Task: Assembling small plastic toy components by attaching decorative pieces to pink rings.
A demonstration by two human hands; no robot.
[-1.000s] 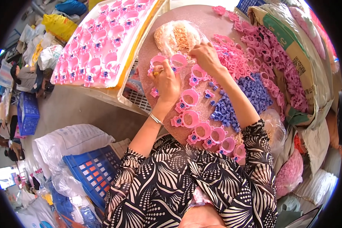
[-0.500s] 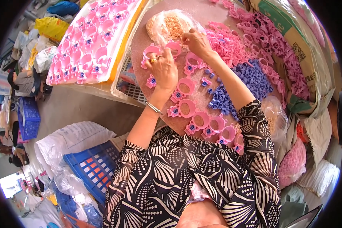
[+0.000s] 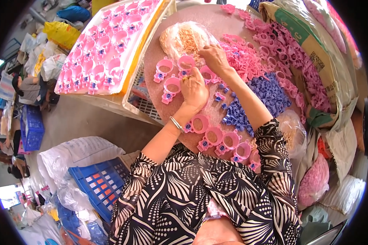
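Note:
My left hand (image 3: 195, 90) is over the round table, fingers bent together beside a pink ring-shaped plastic piece (image 3: 207, 72). Whatever its fingertips grip, if anything, is hidden. Right of the clear bag of small beige parts (image 3: 188, 37), my right hand (image 3: 215, 58) is closed in a pinch; its contents are too small to make out. Several pink ring pieces with blue inserts lie around the left hand, among them one ring piece (image 3: 171, 85) to its left. More form a curved row (image 3: 214, 135) near my body. A heap of small blue parts (image 3: 270, 92) lies below my right forearm.
A white tray of finished-looking pink pieces (image 3: 124, 87) rests on a crate (image 3: 151, 110) at left. Pink parts (image 3: 241, 61) are heaped beyond the blue ones. A large sack (image 3: 313, 49) borders the table's right side. A blue basket (image 3: 96, 179) stands lower left.
My left hand has moved right and nearer to me, away from the leftmost ring pieces, uncovering them. The right hand stays pinched beside the bag. The whole view has shifted slightly.

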